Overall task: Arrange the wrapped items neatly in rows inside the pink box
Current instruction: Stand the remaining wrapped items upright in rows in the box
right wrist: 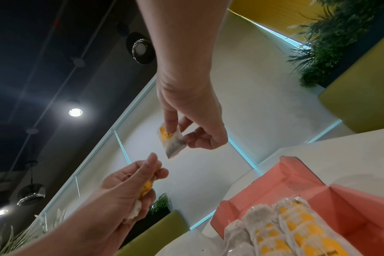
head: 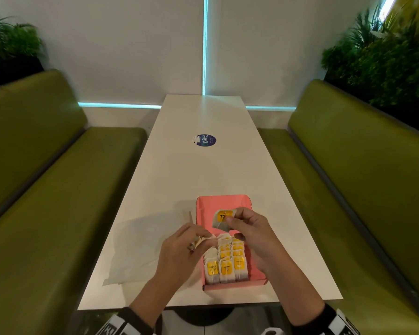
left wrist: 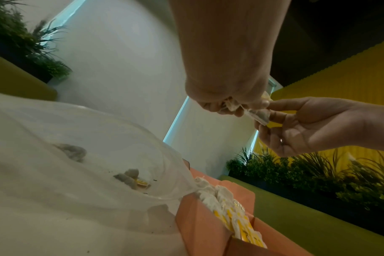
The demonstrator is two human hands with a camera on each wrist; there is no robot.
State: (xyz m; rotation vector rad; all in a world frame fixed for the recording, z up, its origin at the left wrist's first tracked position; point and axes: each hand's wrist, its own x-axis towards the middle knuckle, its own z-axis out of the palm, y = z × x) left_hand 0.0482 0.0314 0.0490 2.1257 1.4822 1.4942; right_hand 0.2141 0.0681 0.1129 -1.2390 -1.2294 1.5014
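The pink box [head: 221, 201] lies open on the white table [head: 203, 165], and wrapped tea bags [head: 226, 261] with yellow labels stand in three rows in its near half. The far half is bare pink. My right hand [head: 230, 220] pinches one wrapped tea bag [head: 221, 219] above the box's middle; the right wrist view shows that tea bag [right wrist: 172, 141] hanging between thumb and fingers. My left hand [head: 201, 238] hovers at the box's left edge and holds a small bunch of wrapped bags [right wrist: 146, 188] in curled fingers.
A crumpled clear plastic bag [head: 140, 247] lies on the table left of the box, with a few bits left inside [left wrist: 131, 176]. A round blue sticker [head: 206, 140] sits further up the table. Green benches [head: 46, 201] flank both sides.
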